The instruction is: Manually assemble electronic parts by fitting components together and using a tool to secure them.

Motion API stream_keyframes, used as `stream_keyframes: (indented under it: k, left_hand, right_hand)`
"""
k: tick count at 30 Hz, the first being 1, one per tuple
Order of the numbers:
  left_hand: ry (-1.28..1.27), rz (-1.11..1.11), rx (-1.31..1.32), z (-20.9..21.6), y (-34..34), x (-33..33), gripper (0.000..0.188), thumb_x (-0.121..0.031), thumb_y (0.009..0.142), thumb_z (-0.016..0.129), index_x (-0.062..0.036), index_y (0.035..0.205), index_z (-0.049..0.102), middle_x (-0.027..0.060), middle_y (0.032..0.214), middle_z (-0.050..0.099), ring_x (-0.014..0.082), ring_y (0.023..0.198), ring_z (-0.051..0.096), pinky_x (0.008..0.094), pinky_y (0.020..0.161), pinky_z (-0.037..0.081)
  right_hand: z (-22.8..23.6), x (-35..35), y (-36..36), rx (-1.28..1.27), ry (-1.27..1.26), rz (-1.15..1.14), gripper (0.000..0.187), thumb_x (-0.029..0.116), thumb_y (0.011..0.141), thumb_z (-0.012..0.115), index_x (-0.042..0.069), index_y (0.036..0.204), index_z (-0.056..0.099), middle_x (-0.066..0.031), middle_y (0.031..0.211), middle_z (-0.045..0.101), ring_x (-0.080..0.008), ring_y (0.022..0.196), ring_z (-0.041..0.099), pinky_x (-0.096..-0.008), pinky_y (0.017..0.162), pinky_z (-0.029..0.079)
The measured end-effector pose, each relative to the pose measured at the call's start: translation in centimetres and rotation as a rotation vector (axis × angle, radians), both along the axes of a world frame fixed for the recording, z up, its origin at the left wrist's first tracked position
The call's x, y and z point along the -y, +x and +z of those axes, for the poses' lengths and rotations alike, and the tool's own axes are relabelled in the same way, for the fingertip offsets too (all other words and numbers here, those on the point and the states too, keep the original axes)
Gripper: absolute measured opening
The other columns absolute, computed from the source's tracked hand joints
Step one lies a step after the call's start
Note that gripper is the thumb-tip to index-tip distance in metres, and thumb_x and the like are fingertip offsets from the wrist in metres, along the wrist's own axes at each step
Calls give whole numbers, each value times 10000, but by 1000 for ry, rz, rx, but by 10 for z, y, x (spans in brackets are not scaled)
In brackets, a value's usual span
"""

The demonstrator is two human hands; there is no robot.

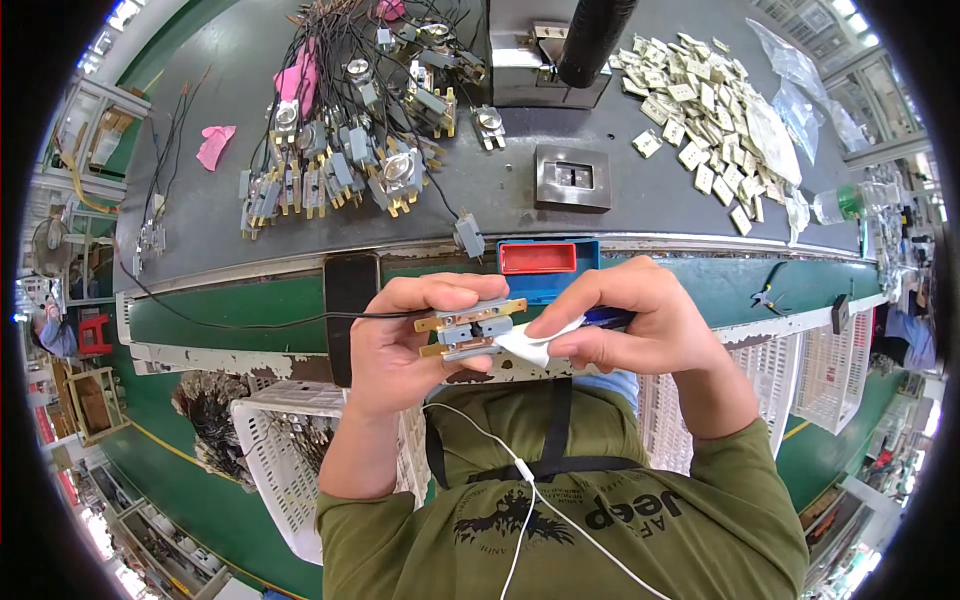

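My left hand (395,350) is closed around a small grey electrical component (470,333) with brass tabs sticking out at both ends. A thin black wire (270,325) runs from it off to the left. My right hand (650,325) pinches a crumpled white cloth or paper wipe (530,345), whose tip touches the component's right side. A blue pen-like tool (608,317) also sits in the right hand, partly hidden by the fingers. Both hands are above the near edge of the bench, in front of my body.
Many similar wired components (340,165) lie heaped at the back left, with pink scraps (214,146). Cream plates (700,120) are piled right of a metal fixture block (572,178) and a press (520,80). Nearer are a red tray (538,258), a blue bin (548,290) and pliers (768,292).
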State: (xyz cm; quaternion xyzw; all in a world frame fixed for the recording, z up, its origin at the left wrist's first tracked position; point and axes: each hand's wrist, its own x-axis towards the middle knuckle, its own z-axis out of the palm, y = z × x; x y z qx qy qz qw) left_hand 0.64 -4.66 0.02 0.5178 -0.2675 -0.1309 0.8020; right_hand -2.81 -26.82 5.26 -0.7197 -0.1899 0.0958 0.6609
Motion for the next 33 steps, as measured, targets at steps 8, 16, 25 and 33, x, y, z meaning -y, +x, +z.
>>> stream_keyframes:
  k: [8,16,25,33]
  left_hand:
    - [-60,19,16,0,-1,0,494,73,603,773,-20,1021,528,227,1099,582,286,1038,586,376,847,525]
    - [-64,-3,36,-1,2,2,500,100,598,762,-20,1024,529,226,1109,577,289,1039,585,376,840,530]
    - [-61,-11,39,-1,5,2,496,114,609,750,-20,1033,533,221,1129,567,273,1046,582,354,831,531]
    - [-13,31,7,0,2,3,517,-145,587,829,-46,1002,536,176,1069,604,289,1005,600,401,844,521]
  right_hand:
    - [3,2,-1,-114,14,20,117,55,800,669,-4,901,661,-64,765,667,-87,562,610,-206,494,466]
    - [4,4,0,-65,31,4,122,66,815,660,-8,912,654,-57,721,655,-66,517,581,-198,443,435]
    - [7,2,0,-226,80,22,117,56,812,661,-23,898,648,-54,704,645,-62,512,572,-193,430,429]
    - [5,1,1,-29,-4,-2,116,36,783,680,-22,881,655,-76,741,661,-84,523,590,-203,444,454]
